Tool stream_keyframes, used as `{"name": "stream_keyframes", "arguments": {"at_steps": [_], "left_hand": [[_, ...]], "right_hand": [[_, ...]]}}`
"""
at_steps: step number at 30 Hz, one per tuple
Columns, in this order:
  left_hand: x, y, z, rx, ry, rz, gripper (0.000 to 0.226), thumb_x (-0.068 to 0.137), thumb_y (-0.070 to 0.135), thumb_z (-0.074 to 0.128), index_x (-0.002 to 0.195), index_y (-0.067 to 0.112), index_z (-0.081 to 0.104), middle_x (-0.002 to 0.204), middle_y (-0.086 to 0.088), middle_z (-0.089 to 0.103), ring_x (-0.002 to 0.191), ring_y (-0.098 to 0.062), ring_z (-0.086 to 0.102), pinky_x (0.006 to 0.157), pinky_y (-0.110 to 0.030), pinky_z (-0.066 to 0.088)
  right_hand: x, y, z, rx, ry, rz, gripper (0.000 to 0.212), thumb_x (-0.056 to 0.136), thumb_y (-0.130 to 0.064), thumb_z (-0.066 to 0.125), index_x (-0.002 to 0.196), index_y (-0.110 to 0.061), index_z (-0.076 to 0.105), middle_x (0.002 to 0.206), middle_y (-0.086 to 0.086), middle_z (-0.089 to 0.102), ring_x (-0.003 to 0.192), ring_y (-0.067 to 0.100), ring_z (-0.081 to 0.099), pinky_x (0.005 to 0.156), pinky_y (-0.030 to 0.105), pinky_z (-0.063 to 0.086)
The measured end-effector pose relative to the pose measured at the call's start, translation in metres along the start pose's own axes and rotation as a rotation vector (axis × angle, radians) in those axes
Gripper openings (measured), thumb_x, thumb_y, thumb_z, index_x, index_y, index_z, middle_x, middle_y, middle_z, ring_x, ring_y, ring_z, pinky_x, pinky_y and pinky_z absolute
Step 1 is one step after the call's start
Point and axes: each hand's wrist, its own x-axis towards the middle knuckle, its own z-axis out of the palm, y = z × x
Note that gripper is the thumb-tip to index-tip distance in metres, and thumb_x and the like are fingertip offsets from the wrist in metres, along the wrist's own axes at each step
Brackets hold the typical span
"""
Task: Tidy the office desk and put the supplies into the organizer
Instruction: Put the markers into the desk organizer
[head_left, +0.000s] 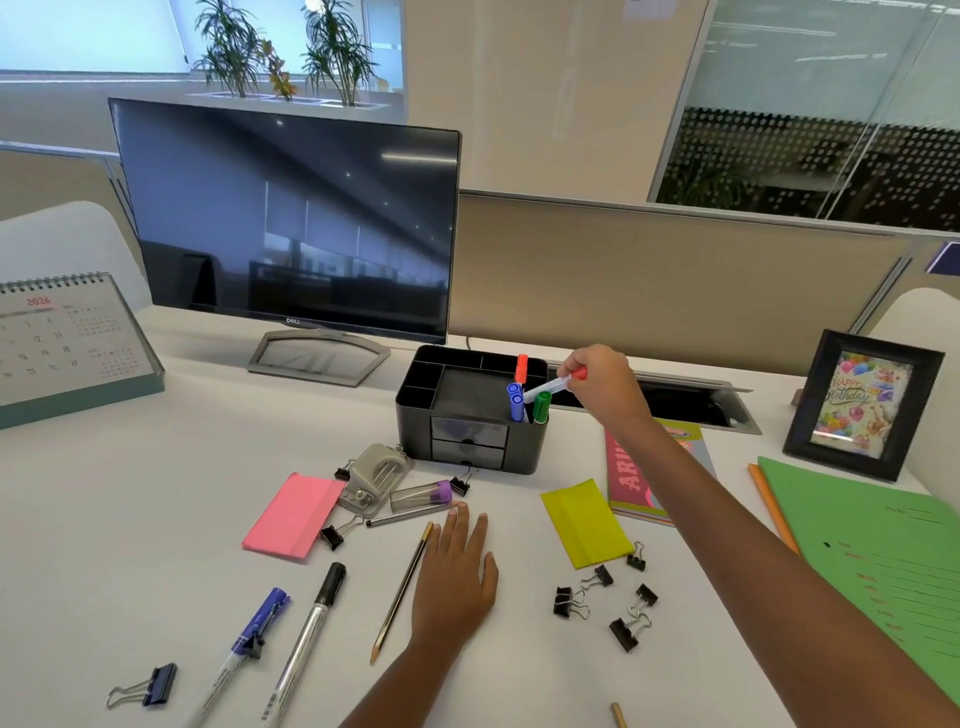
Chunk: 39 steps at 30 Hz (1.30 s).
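The right hand (597, 387) pinches a red-capped white marker (553, 387), tilted to enter the black plastic organizer's (470, 410) pen compartment. The left hand (457, 571) rests open, flat on the white desk (156, 519), probably for support.

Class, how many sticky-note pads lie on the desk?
2: a pink pad left of the left hand, and a yellow pad right of it. More could be hidden inside drawers.
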Motion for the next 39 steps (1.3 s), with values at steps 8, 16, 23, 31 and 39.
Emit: {"name": "stream_keyframes", "arguments": {"at_steps": [8, 16, 23, 31, 39], "left_hand": [[0.000, 0.000, 0.000, -0.019, 0.000, -0.004, 0.050, 0.078, 0.032, 0.036, 0.117, 0.014, 0.063, 0.123, -0.012, 0.061, 0.119, -0.025, 0.050, 0.109, -0.027, 0.006], [-0.002, 0.002, -0.004, -0.014, -0.061, 0.000, 0.050, 0.079, 0.032, 0.036, 0.116, 0.014, 0.064, 0.122, -0.011, 0.062, 0.112, -0.024, 0.060, 0.109, -0.028, 0.006], [-0.007, 0.001, -0.005, 0.102, -0.115, 0.045, 0.048, 0.091, 0.029, 0.025, 0.112, 0.015, 0.066, 0.118, -0.010, 0.065, 0.110, -0.023, 0.062, 0.109, -0.030, 0.005], [-0.012, -0.017, -0.023, 0.168, -0.059, 0.172, 0.035, 0.066, 0.029, 0.048, 0.087, 0.018, 0.074, 0.092, -0.003, 0.073, 0.085, -0.017, 0.070, 0.072, -0.024, 0.055], [-0.040, -0.060, -0.060, 0.261, 0.144, -0.069, 0.046, 0.030, -0.002, 0.075, 0.075, 0.007, 0.069, 0.081, -0.014, 0.066, 0.075, -0.029, 0.055, 0.050, -0.029, 0.048]], "right_hand": [[-0.013, 0.007, 0.021, 0.064, 0.068, -0.063, 0.037, 0.082, 0.010, 0.044, 0.111, -0.008, 0.060, 0.111, 0.015, 0.055, 0.096, 0.030, 0.058, 0.083, 0.038, 0.046], [-0.057, 0.023, 0.032, 0.249, 0.203, -0.106, 0.034, 0.087, 0.008, 0.047, 0.117, -0.005, 0.056, 0.117, 0.014, 0.056, 0.096, 0.023, 0.059, 0.083, 0.033, 0.049], [-0.143, 0.039, 0.091, 0.281, 0.141, -0.054, 0.026, 0.085, 0.006, 0.049, 0.105, -0.006, 0.061, 0.100, 0.004, 0.058, 0.095, 0.020, 0.057, 0.087, 0.029, 0.047], [-0.198, 0.015, 0.148, 0.053, -0.068, -0.218, 0.048, 0.086, -0.026, 0.029, 0.114, -0.004, 0.061, 0.112, 0.006, 0.064, 0.104, 0.011, 0.055, 0.090, 0.014, 0.037], [-0.208, 0.012, 0.163, -0.224, -0.029, -0.245, 0.074, 0.099, -0.030, 0.001, 0.097, -0.004, 0.071, 0.102, 0.012, 0.071, 0.093, 0.025, 0.068, 0.088, 0.027, 0.048]]}}
